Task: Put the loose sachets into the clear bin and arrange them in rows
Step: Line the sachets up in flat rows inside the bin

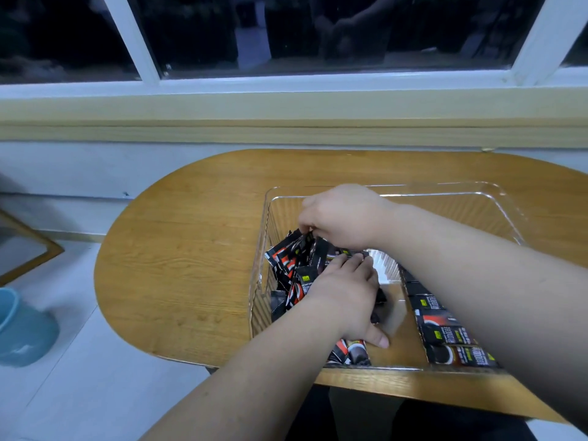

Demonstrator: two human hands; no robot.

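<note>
At the left of the bin (477,198), the right hand (343,218) pinches a sachet (306,239) off the heap (286,265), with the left hand (346,291) flat on it. Best lift one only, for the row (445,329) along the bin's right wall.

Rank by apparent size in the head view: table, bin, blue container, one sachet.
1. table
2. bin
3. blue container, cut off by the frame edge and farther away, so its true size is unsure
4. sachet
</note>
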